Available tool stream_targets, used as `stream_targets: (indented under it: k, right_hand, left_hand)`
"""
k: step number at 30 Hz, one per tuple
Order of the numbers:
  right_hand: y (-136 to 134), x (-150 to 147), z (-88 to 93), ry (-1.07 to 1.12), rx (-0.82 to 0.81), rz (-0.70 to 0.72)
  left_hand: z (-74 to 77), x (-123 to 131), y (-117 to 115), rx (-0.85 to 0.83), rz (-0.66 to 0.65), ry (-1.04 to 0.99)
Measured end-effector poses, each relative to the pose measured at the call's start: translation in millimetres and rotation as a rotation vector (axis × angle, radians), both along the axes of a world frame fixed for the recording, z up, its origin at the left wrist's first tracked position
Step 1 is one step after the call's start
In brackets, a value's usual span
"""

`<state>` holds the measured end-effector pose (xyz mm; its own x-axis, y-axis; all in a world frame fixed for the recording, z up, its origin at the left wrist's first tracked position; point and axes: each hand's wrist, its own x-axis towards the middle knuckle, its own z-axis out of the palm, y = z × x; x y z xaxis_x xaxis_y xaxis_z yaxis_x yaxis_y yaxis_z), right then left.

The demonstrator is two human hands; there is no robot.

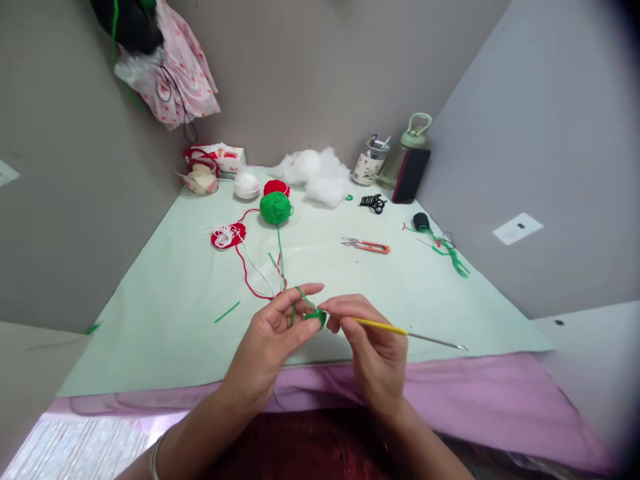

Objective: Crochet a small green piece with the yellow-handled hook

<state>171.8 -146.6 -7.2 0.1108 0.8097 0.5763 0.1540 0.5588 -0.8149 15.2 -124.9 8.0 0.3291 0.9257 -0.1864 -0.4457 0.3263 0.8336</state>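
A small green crochet piece [316,318] is pinched between the thumb and fingers of my left hand [273,337]. Green yarn loops over that hand's raised index finger and runs back to a green yarn ball [276,208]. My right hand [373,347] grips a crochet hook [380,325] by its yellow handle. One end of the hook meets the green piece, while its bare metal end points right. The exact stitch at the tip is too small to make out. Red and white strands [257,291] lie just beyond my left hand.
Orange-handled thread snips [366,246] lie mid-table, with a black hair clip [373,203] behind. White stuffing [320,175], a white yarn ball [247,186], a pen holder [370,162], a bottle [400,160] and a phone [411,175] line the back. Green scraps [453,257] sit right.
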Motion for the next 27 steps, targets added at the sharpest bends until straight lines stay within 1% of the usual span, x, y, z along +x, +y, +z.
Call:
stream_targets:
  k: [2, 3, 5, 6, 7, 9, 12, 13, 15, 18, 20, 23, 25, 27]
  right_hand:
    - [-3.6, -0.6, -2.0, -0.192, 0.108, -0.1]
    - [-5.7, -0.1, -2.8, -0.296, 0.167, -0.142]
    - [-8.9, 2.0, -3.8, -0.434, 0.254, -0.193]
    - [-9.5, 3.3, -3.7, -0.446, 0.263, -0.199]
    - [-9.5, 4.6, -3.3, -0.412, 0.245, -0.195]
    - [-7.6, 6.3, -1.9, -0.228, 0.155, -0.17]
    - [-3.0, 4.8, -0.3, 0.113, -0.031, -0.034]
    - [-1.7, 3.6, -0.3, 0.172, -0.074, 0.018]
    - [0.2, 1.4, -0.9, 0.211, -0.125, 0.081]
    - [1.7, 0.9, -1.9, 0.241, -0.166, 0.068]
    - [2.8, 2.3, -1.7, 0.305, -0.207, 0.081]
    - [4.8, 4.3, 0.2, 0.39, -0.26, 0.142]
    - [4.8, 5.0, 2.2, 0.397, -0.26, 0.157]
    - [2.7, 5.5, 4.3, 0.339, -0.23, 0.131]
  left_hand:
    - [-1.7, 2.4, -1.3, 0.004, 0.043, 0.008]
    - [-1.8, 2.9, -1.3, -0.02, 0.045, -0.013]
    - [-0.6, 2.4, 0.0, -0.11, -0.009, -0.088]
    - [0.4, 1.4, 1.1, -0.165, -0.046, -0.126]
    - [1.6, 0.2, 2.3, -0.214, -0.077, -0.157]
    - [3.3, -2.2, 4.4, -0.254, -0.083, -0.188]
    - [2.7, -2.6, 4.1, -0.159, -0.004, -0.119]
    - [1.6, -2.0, 3.0, -0.108, 0.004, -0.075]
    - [-1.0, -0.7, 0.3, -0.019, -0.011, 0.007]
    - [-4.1, -1.2, -2.0, 0.059, -0.023, 0.076]
    - [-4.6, -3.2, -1.9, 0.077, -0.008, 0.094]
    - [-3.9, -7.0, -1.2, 0.085, -0.007, 0.117]
    - [-3.5, -9.2, -1.3, 0.111, -0.004, 0.154]
    - [-3.5, -10.6, -2.1, 0.153, 0.008, 0.205]
